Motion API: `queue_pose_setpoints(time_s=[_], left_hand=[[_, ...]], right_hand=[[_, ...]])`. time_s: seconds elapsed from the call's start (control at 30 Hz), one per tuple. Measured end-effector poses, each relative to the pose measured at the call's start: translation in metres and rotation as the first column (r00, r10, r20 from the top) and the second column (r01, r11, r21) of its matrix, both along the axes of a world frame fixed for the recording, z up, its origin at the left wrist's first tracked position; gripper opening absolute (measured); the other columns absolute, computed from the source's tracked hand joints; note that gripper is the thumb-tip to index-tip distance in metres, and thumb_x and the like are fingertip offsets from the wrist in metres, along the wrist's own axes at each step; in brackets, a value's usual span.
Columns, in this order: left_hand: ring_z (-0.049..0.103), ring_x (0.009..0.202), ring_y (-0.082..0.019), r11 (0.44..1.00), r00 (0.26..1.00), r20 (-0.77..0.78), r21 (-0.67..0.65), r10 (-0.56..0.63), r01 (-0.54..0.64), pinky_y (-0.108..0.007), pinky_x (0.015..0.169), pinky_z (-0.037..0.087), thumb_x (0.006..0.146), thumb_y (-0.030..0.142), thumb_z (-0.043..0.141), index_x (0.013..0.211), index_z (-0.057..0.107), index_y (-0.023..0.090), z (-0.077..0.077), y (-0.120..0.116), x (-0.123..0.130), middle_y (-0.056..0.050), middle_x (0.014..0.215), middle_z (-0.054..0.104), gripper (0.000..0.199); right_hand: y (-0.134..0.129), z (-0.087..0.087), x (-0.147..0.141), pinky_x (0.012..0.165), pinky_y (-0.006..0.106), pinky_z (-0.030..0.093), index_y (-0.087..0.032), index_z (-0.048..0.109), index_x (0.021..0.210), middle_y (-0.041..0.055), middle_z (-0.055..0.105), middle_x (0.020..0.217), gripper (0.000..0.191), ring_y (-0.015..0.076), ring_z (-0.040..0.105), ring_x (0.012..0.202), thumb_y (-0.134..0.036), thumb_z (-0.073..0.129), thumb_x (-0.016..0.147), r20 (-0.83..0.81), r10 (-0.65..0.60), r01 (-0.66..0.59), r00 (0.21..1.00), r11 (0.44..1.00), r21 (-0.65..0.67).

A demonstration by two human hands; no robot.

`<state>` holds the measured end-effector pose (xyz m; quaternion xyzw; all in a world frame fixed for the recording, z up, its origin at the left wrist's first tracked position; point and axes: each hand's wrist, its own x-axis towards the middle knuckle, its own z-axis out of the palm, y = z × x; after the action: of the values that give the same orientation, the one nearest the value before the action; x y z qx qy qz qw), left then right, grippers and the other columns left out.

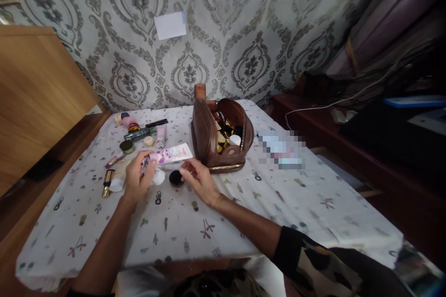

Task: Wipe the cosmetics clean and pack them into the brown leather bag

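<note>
My left hand (pixel 138 175) is closed around a white and pink tube (pixel 173 153), whose flat end points right. A crumpled white tissue (pixel 158 177) shows under the tube, against the same hand. My right hand (pixel 199 180) is just below the tube's far end, its thumb and fingers slightly apart. Close to its fingertips lies a round black lid or compact (pixel 176 178); I cannot tell whether they touch. Behind this hand stands a brown toiletry bag (pixel 201 137), unzipped, with a white-lidded jar (pixel 234 140) and gold and dark items inside.
Several cosmetics lie at the left, among them a pink tube (pixel 160 136), a dark green jar (pixel 127 147), a gold-capped bottle (pixel 108 183) and a black stick (pixel 156 123). A blurred-out flat item (pixel 281 149) lies right of the bag. A wooden cabinet (pixel 38 102) borders the patterned tablecloth (pixel 244 213).
</note>
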<state>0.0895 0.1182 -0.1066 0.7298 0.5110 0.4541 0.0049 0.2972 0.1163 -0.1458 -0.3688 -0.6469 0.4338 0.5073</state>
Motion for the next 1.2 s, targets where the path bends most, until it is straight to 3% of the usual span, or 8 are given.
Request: queue_pose_setpoints(time_s=[0.1, 0.23, 0.37, 0.5, 0.67, 0.87, 1.03, 1.2], left_hand=[[0.061, 0.070, -0.016, 1.000, 1.000, 0.012, 0.007, -0.020, 0.020, -0.026, 0.065, 0.048, 0.091, 0.037, 0.053, 0.099, 0.060, 0.019, 0.003, -0.005, 0.005, -0.001, 0.080, 0.066, 0.021], [0.058, 0.062, -0.015, 0.999, 0.999, -0.032, 0.000, -0.044, 0.044, -0.026, 0.060, 0.047, 0.088, 0.038, 0.053, 0.093, 0.060, 0.020, 0.005, -0.014, 0.012, 0.001, 0.072, 0.064, 0.020], [0.059, 0.062, -0.015, 0.998, 0.996, -0.061, 0.014, -0.059, 0.060, -0.026, 0.060, 0.048, 0.086, 0.038, 0.055, 0.094, 0.059, 0.020, 0.004, -0.021, 0.018, 0.001, 0.073, 0.065, 0.020], [0.062, 0.066, -0.016, 0.997, 0.996, -0.039, -0.026, -0.077, 0.076, -0.026, 0.061, 0.049, 0.089, 0.037, 0.052, 0.099, 0.059, 0.020, 0.001, -0.023, 0.024, -0.001, 0.078, 0.067, 0.021], [0.065, 0.072, -0.017, 0.984, 0.991, -0.020, -0.125, -0.129, 0.126, -0.027, 0.064, 0.051, 0.090, 0.040, 0.053, 0.101, 0.060, 0.020, -0.002, -0.022, 0.029, -0.001, 0.083, 0.070, 0.024], [0.063, 0.070, -0.016, 0.999, 0.996, 0.084, -0.018, -0.033, 0.034, -0.026, 0.065, 0.050, 0.088, 0.037, 0.057, 0.095, 0.063, 0.021, 0.008, -0.025, 0.029, 0.001, 0.079, 0.069, 0.019], [0.062, 0.070, -0.015, 0.999, 0.998, 0.062, 0.051, -0.019, 0.016, -0.025, 0.064, 0.048, 0.087, 0.034, 0.058, 0.091, 0.065, 0.020, 0.020, -0.034, 0.024, 0.002, 0.077, 0.068, 0.015], [0.059, 0.067, -0.015, 1.000, 0.999, 0.045, 0.024, 0.000, -0.001, -0.024, 0.062, 0.045, 0.088, 0.034, 0.058, 0.086, 0.066, 0.019, 0.025, -0.039, 0.023, 0.002, 0.073, 0.067, 0.017]], right_hand=[[-0.001, 0.004, -0.003, 0.047, 0.022, 0.039, -0.018, 0.058, 0.087, -0.0005, 0.060, 0.061, 0.048, 0.0121, 0.057, 0.052, -0.065, 0.051, 0.088, -0.186, 0.134, -0.168, 0.973, 0.969, -0.181], [-0.002, 0.006, -0.008, 0.042, 0.020, 0.035, -0.014, 0.064, 0.075, 0.0024, 0.062, 0.055, 0.061, 0.0114, 0.058, 0.046, -0.074, 0.053, 0.082, -0.385, 0.177, -0.316, 0.906, 0.888, -0.335], [0.000, 0.004, -0.009, 0.039, 0.019, 0.035, -0.012, 0.067, 0.075, 0.0056, 0.067, 0.061, 0.057, 0.0124, 0.063, 0.049, -0.069, 0.065, 0.077, -0.531, 0.179, -0.421, 0.828, 0.824, -0.379], [0.001, 0.004, -0.006, 0.040, 0.018, 0.037, -0.010, 0.069, 0.078, 0.0060, 0.069, 0.064, 0.056, 0.0114, 0.063, 0.049, -0.066, 0.070, 0.074, -0.572, 0.207, -0.479, 0.793, 0.793, -0.378], [0.000, 0.009, -0.004, 0.040, 0.017, 0.039, -0.013, 0.068, 0.084, 0.0039, 0.069, 0.073, 0.049, 0.0116, 0.066, 0.053, -0.060, 0.075, 0.073, -0.578, 0.217, -0.476, 0.787, 0.809, -0.345], [-0.001, 0.019, -0.001, 0.038, 0.018, 0.038, -0.015, 0.064, 0.084, 0.0017, 0.068, 0.074, 0.045, 0.0099, 0.062, 0.050, -0.055, 0.079, 0.069, -0.502, 0.142, -0.340, 0.853, 0.881, -0.329], [-0.004, 0.029, 0.005, 0.040, 0.017, 0.034, -0.016, 0.062, 0.087, -0.0045, 0.060, 0.054, 0.039, 0.0086, 0.055, 0.046, -0.048, 0.078, 0.072, -0.471, 0.113, -0.281, 0.875, 0.910, -0.304], [-0.005, 0.026, 0.004, 0.041, 0.018, 0.036, -0.017, 0.061, 0.097, -0.0028, 0.063, 0.066, 0.045, 0.0093, 0.057, 0.051, -0.051, 0.076, 0.073, -0.404, 0.135, -0.262, 0.905, 0.924, -0.277]])
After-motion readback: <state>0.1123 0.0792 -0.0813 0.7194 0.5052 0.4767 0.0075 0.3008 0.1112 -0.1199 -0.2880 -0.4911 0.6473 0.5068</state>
